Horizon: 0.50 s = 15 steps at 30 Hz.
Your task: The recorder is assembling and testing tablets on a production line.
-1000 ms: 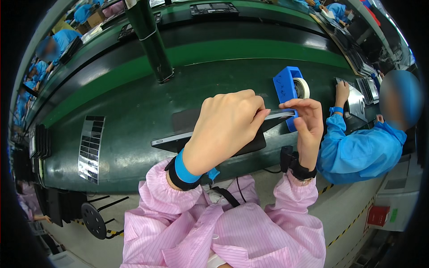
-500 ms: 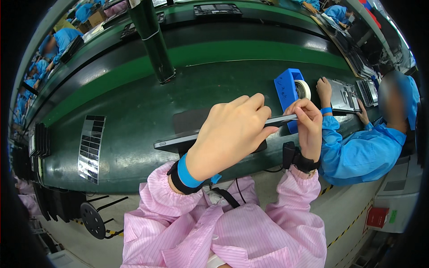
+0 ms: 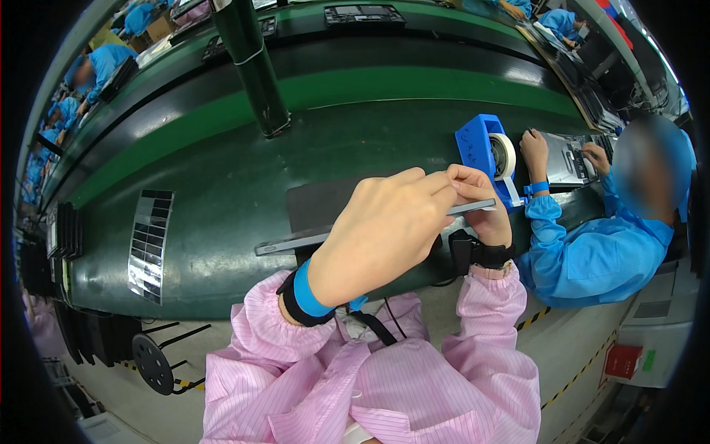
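Note:
A thin grey slab-like device [image 3: 285, 244], seen nearly edge-on, slants up to the right above the green workbench. My left hand [image 3: 384, 226] is closed over its middle, back of the hand toward me, hiding most of that stretch. At the right end, my right hand [image 3: 484, 203] has its fingers pinched together against my left fingertips. What they pinch is hidden. The slab's end crosses in front of my right palm, with a small whitish bit at its edge. Beneath lies a dark mat [image 3: 318, 203]. Just beyond my right hand stands a blue tape dispenser [image 3: 473, 144] with a cream tape roll [image 3: 504, 155].
A sheet of dark rectangular pieces [image 3: 151, 248] lies on the bench [image 3: 214, 192] at left. A green post [image 3: 255, 81] rises from its back. At right, a co-worker in blue [image 3: 599, 248] handles a silver panel [image 3: 566, 163]. A round stool [image 3: 153, 364] stands lower left.
My right hand has moved left and slightly down, its fingers leaving the slab's tip to meet my left fingertips. More of the tape dispenser shows. The co-worker's head and far hand have shifted.

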Tool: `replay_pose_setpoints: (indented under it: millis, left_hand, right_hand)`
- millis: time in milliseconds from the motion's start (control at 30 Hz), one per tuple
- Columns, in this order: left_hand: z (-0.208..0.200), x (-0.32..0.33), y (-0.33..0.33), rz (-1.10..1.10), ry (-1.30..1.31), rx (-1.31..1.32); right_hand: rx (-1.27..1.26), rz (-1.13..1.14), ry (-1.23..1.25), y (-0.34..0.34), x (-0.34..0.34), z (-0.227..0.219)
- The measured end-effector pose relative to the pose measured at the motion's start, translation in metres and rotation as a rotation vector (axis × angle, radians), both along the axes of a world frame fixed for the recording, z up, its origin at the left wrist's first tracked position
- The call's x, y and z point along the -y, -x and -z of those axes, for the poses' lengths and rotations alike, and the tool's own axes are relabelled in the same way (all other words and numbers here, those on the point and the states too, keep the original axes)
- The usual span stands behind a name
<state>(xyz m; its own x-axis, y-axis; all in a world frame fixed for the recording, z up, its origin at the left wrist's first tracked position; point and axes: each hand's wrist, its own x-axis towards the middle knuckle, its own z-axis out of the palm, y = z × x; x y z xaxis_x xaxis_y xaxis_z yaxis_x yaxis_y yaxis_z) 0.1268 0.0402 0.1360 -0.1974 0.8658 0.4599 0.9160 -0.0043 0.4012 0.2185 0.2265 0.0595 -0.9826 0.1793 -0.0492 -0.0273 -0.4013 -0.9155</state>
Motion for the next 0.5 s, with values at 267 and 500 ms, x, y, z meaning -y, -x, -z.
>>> replay_pose_setpoints:
  millis: [267,500]
  left_hand:
    - [0.001,-0.002,0.007,-0.015,-0.008,0.032]
    - [0.001,-0.002,0.009,-0.029,0.008,0.025]
  right_hand:
    - [-0.407,0.756,-0.254,-0.035,0.020,0.001]
    - [-0.443,0.673,-0.619,-0.043,0.036,0.007]
